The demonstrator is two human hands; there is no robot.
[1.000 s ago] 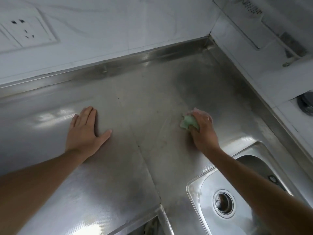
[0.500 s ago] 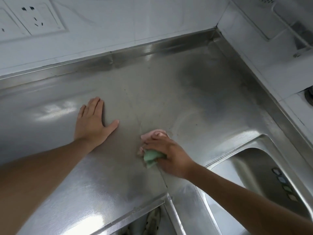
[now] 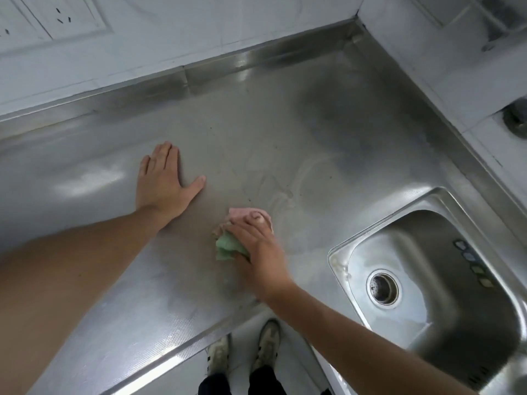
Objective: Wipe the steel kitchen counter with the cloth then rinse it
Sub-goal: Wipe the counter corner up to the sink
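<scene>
Head view — right hand (image 3: 256, 249) presses bunched cloth (image 3: 228, 246) on counter (image 3: 285, 138), pink end pointing away.

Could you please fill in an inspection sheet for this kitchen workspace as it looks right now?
Surface: steel counter shows faint curved wipe streaks and a few dark specks.
Job's things: pink and green cloth bunched, pressed on the counter; sink to its right holds no water, drain open.
Clutter: nothing seen.
Hands: right hand grips the cloth; left hand lies flat, palm down, on the counter.
Cables: nothing seen.
Surroundings: wall sockets above the backsplash; shoes on the floor below.
</scene>
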